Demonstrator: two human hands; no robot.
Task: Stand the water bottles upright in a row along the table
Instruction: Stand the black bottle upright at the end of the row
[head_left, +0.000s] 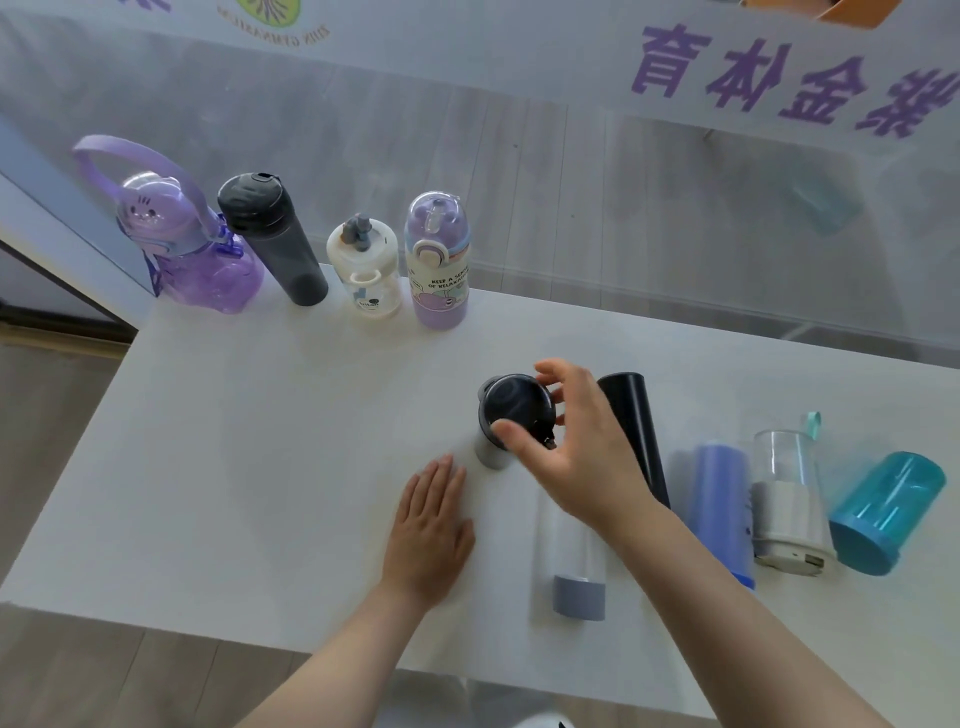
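Observation:
Along the far left edge of the white table (260, 467) stand several bottles in a row: a purple one with a strap (202, 249), a dark grey one (275, 244), a small white one (369, 275) and a lilac printed one (439, 265). My right hand (576, 441) grips the black lid of a grey bottle (511, 415) that stands upright mid-table. My left hand (431, 525) lies flat on the table beside it, holding nothing. To the right lie a black bottle (636, 426), a clear bottle with a grey cap (574, 571), a blue bottle (719, 499), a clear-and-white bottle (789, 493) and a teal bottle (883, 509).
A glass wall with purple lettering (779, 73) rises right behind the table's far edge. The table's left edge (67, 499) drops to a wooden floor. The left half of the tabletop holds only the standing row.

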